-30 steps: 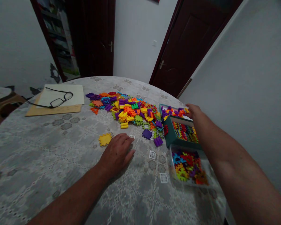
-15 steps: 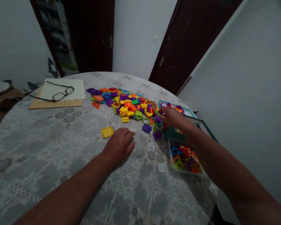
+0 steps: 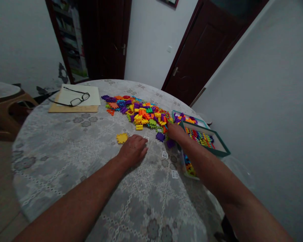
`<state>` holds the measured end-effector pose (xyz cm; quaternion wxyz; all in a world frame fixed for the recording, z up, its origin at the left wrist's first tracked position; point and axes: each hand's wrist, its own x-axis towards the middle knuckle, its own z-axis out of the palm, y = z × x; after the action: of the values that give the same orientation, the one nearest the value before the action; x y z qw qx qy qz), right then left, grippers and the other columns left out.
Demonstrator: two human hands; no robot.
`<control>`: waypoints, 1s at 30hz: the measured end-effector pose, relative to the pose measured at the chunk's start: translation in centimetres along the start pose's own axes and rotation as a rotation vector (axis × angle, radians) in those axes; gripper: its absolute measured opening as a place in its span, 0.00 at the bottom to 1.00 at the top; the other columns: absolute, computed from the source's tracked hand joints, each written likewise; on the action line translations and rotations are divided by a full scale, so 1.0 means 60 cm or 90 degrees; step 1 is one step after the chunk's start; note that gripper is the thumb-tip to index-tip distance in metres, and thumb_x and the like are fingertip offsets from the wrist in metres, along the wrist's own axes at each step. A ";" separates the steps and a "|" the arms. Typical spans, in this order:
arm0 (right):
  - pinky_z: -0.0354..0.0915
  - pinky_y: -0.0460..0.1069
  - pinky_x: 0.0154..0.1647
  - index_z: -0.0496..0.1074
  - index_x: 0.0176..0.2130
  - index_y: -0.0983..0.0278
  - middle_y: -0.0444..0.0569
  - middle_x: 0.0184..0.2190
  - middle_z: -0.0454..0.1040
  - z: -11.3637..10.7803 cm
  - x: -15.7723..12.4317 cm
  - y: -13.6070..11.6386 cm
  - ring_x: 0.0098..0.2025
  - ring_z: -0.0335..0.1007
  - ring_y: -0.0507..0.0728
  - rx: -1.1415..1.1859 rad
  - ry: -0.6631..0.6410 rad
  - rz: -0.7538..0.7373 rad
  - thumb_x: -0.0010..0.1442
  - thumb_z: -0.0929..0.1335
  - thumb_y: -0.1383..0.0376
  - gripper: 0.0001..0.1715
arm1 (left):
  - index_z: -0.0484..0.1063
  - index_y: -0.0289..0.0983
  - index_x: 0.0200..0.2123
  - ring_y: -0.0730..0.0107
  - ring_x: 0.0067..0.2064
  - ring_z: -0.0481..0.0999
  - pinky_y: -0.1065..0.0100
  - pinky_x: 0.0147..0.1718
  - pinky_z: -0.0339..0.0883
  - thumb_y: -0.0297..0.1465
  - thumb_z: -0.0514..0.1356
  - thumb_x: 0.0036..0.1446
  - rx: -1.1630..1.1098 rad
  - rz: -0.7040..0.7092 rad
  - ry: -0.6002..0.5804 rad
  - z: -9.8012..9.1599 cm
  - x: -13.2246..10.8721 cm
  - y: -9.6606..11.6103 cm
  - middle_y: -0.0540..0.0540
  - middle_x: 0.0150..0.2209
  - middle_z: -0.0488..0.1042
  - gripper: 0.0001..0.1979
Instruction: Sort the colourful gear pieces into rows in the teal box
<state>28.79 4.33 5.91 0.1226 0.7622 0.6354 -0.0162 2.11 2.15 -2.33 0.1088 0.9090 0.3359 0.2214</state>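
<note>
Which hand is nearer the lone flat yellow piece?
Left. The left hand rests just right of the yellow piece; the right hand is farther off, at the right end of the pile.

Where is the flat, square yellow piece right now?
In the head view, the square yellow piece lies on the table, just left of the left hand, on the near side of the colourful pile.

The left hand [image 3: 133,149] rests on a grey floral tablecloth [image 3: 96,153], just beside a flat yellow notched plastic piece [image 3: 122,138]. The right hand [image 3: 175,131] is at the right end of a multicoloured heap of plastic pieces [image 3: 142,115], its grip hidden. Black-framed glasses [image 3: 76,102] lie on cream paper [image 3: 94,95].
</note>
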 end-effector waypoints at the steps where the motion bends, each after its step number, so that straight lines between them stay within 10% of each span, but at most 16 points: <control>1: 0.71 0.54 0.56 0.71 0.66 0.70 0.72 0.60 0.79 -0.001 -0.001 0.004 0.61 0.79 0.70 0.006 0.011 0.004 0.73 0.67 0.69 0.25 | 0.79 0.34 0.57 0.47 0.58 0.79 0.49 0.61 0.73 0.30 0.63 0.70 0.003 -0.001 -0.004 0.000 0.000 0.000 0.34 0.53 0.83 0.14; 15: 0.65 0.47 0.42 0.83 0.45 0.64 0.55 0.46 0.86 0.003 -0.066 0.024 0.47 0.82 0.60 0.068 -0.036 -0.098 0.70 0.71 0.68 0.08 | 0.79 0.33 0.56 0.46 0.58 0.79 0.49 0.61 0.73 0.30 0.65 0.70 0.008 -0.004 -0.005 -0.001 0.003 0.003 0.33 0.52 0.83 0.14; 30: 0.71 0.54 0.55 0.79 0.54 0.65 0.66 0.57 0.82 0.004 -0.080 -0.015 0.58 0.81 0.67 -0.015 -0.027 -0.101 0.74 0.68 0.67 0.13 | 0.80 0.36 0.55 0.47 0.58 0.79 0.50 0.60 0.73 0.30 0.64 0.70 0.027 -0.022 -0.028 -0.009 0.003 0.009 0.36 0.52 0.83 0.13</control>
<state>27.00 -0.18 6.40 0.1435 0.7073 0.6913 -0.0342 2.30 1.87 -1.62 0.1005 0.9099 0.3538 0.1921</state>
